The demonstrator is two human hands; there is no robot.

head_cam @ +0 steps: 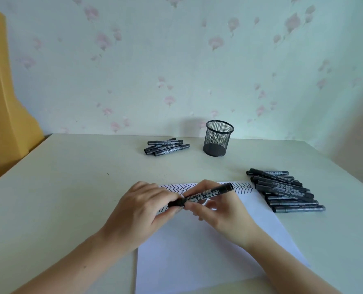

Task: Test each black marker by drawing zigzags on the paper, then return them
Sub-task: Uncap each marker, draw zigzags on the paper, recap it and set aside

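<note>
Both hands hold one black marker [206,195] above the white paper [197,251]. My left hand [142,209] pinches its cap end at the left. My right hand [218,211] grips the barrel, whose other end points up and to the right. Black zigzag rows [243,187] run along the paper's far edge, partly hidden by the hands. A pile of several black markers [286,194] lies right of the paper. A smaller pile of markers [165,147] lies at the back of the table.
A black mesh pen cup [217,138] stands upright at the back, right of the smaller pile. A yellow chair back [4,92] rises at the left. The pale table [70,187] ends at a flowered wall.
</note>
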